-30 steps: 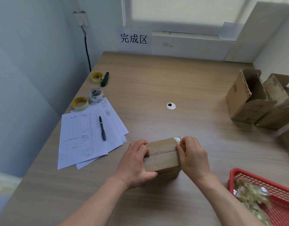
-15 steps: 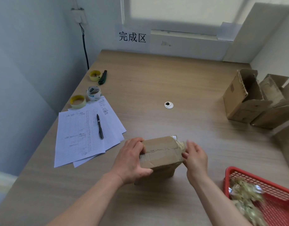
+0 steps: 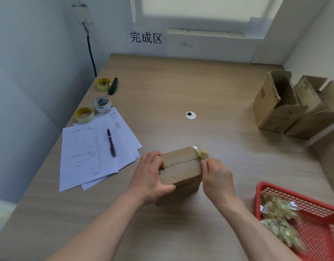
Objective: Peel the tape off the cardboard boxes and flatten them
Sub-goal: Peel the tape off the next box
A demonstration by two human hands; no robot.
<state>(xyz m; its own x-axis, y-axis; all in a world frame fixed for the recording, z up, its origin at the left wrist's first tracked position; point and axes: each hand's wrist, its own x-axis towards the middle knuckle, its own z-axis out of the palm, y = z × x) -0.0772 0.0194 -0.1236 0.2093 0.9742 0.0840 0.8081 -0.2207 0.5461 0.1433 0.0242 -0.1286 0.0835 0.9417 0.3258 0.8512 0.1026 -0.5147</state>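
Observation:
A small closed cardboard box (image 3: 183, 167) stands on the wooden table (image 3: 181, 87) in front of me. My left hand (image 3: 150, 176) grips its left end, thumb on the near side and fingers over the top. My right hand (image 3: 218, 176) is at the box's right end and pinches a crumpled strip of clear tape (image 3: 202, 153) lifted off the top right corner. A strip of tape still covers the left part of the top seam.
A red basket (image 3: 286, 196) with wads of peeled tape sits at the near right. Opened cardboard boxes (image 3: 279, 104) stand at the far right. Paper sheets with a pen (image 3: 111, 142), three tape rolls (image 3: 103, 104) and a utility knife (image 3: 113, 86) lie at the left.
My right hand has slid off the top of the box to its right end, and the tape strip has come up from the seam and bunched at the corner. The left hand keeps its grip.

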